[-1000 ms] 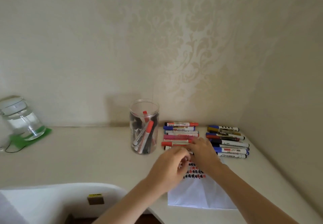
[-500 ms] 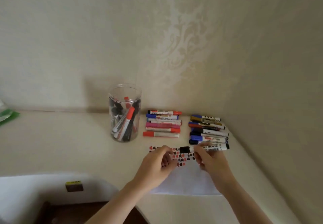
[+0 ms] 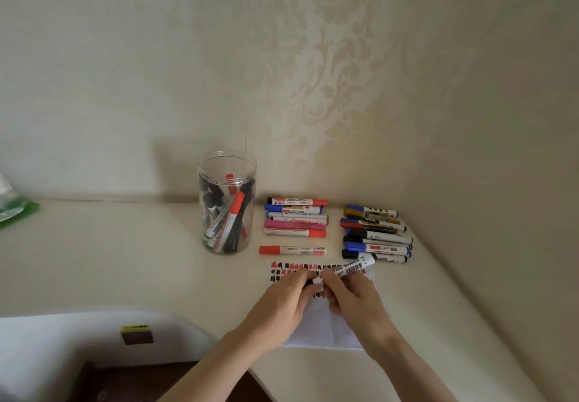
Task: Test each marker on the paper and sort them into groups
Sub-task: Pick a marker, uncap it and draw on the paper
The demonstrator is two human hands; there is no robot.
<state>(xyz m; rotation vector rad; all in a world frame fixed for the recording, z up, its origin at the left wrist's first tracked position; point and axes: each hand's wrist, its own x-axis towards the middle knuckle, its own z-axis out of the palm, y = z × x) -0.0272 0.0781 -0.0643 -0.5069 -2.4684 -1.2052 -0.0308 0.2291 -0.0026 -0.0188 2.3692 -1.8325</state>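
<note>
Both hands hold one white board marker (image 3: 351, 268) over the paper (image 3: 316, 328), which carries rows of red and black test marks along its far edge. My right hand (image 3: 351, 299) grips the marker's barrel, whose far end points up and right. My left hand (image 3: 289, 296) pinches the black cap end. A clear jar (image 3: 227, 202) with several markers stands to the left. One group of markers (image 3: 296, 216) lies behind the paper, with a red-capped marker (image 3: 291, 250) apart in front. A second group (image 3: 376, 234) lies at the right.
The cream desk (image 3: 125, 260) meets walls behind and on the right. A green object (image 3: 17, 210) sits at the far left edge. A white chair back (image 3: 78, 339) with a small label is at the lower left.
The marker was lying level between both hands; now its far end is tilted up and right, and both hands have closed together at the cap end. The view has shifted slightly.
</note>
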